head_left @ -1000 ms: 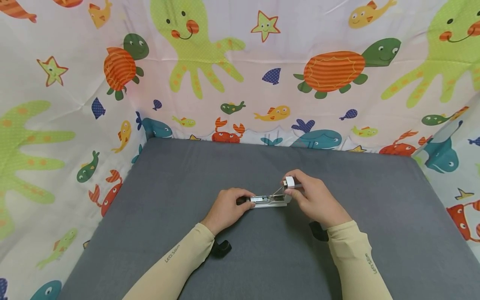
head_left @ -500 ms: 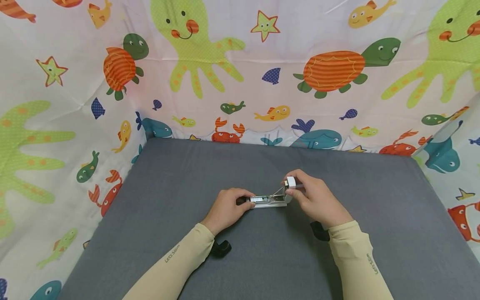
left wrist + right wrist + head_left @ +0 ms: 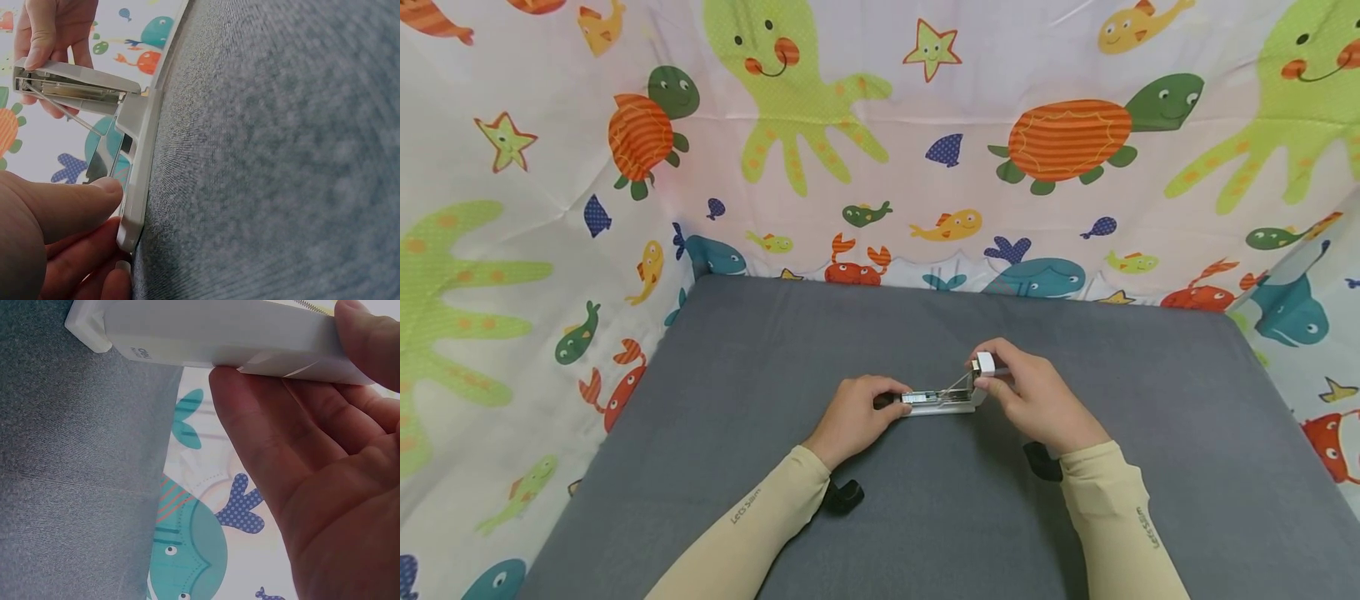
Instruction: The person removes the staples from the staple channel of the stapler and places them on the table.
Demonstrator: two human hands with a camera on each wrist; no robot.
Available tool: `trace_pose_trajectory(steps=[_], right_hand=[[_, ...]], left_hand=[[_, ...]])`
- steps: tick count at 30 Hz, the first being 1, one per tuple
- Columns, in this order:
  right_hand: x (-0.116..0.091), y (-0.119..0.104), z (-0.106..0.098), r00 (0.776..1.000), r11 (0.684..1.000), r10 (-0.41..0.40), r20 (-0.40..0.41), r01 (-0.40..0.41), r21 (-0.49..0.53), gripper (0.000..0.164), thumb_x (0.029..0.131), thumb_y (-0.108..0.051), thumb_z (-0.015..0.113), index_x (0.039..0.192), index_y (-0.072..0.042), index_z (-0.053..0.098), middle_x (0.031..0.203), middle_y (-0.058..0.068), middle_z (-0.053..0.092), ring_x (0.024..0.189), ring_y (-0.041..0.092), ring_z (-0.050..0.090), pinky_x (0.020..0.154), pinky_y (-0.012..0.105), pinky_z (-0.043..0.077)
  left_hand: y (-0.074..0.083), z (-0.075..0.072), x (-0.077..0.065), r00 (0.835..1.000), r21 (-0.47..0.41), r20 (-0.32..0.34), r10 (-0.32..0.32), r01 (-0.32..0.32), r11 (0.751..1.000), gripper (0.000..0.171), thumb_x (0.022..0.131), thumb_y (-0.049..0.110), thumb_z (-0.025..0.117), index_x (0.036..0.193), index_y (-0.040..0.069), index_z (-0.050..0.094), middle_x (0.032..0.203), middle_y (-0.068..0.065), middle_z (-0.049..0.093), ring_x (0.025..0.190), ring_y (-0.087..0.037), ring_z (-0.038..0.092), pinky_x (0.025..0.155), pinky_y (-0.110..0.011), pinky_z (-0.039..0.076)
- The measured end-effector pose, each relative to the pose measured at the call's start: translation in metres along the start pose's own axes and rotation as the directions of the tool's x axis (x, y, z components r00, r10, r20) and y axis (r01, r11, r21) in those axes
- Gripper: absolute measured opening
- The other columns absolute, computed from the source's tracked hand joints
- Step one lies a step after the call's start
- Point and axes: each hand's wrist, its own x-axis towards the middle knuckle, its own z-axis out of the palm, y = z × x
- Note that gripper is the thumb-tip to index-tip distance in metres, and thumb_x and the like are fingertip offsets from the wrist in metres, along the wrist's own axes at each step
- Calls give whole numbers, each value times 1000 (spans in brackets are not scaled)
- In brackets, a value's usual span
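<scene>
1. Head view, far left: a beige left sleeve [image 3: 752, 525] with dark lettering reaches in over the grey surface [image 3: 820, 325]; a black piece [image 3: 844, 497] shows under the wrist.
2. Next comes the left hand [image 3: 855, 417], its thumb and fingers pinching the left end of a stapler [image 3: 938, 409].
3. The stapler sits on the surface near the middle, between the hands, its length running left to right. It is pale, nearly white, with a bright silver metal tray [image 3: 925, 398] along the top of its base [image 3: 144, 169].
4. The stapler is swung open. At its right end the cover [image 3: 94, 76] stands up steeply from the base, hollow inside, and a thin metal rod [image 3: 69, 115] slants from it toward the tray. Outside, the cover is smooth and light grey, bearing small dark lettering [image 3: 142, 355].
5. The right hand [image 3: 1037, 396] grips the raised cover, thumb on one side, fingers on the other.
6. Farther right, a beige right sleeve [image 3: 1116, 517] follows, with a second black piece [image 3: 1043, 462] beside its cuff.
7. Behind everything, white fabric [image 3: 895, 133] printed with turtles, octopuses, crabs and whales spans the view.
</scene>
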Motion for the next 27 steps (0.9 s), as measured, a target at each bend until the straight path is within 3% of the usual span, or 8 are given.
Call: trace_pose_trajectory(steps=[27], right_hand=[[0,7,-6,999,997,-28,24,26,78,27,107,-12,69,132,-20,62,130,4,75,121,28,74,104,58,59]], left_hand=[[3,-2,-1,1000,-7,-2,-7,7,1000,20,97,25,84,118,27,83,109,9,80,90,-5,67,81,-30,56]])
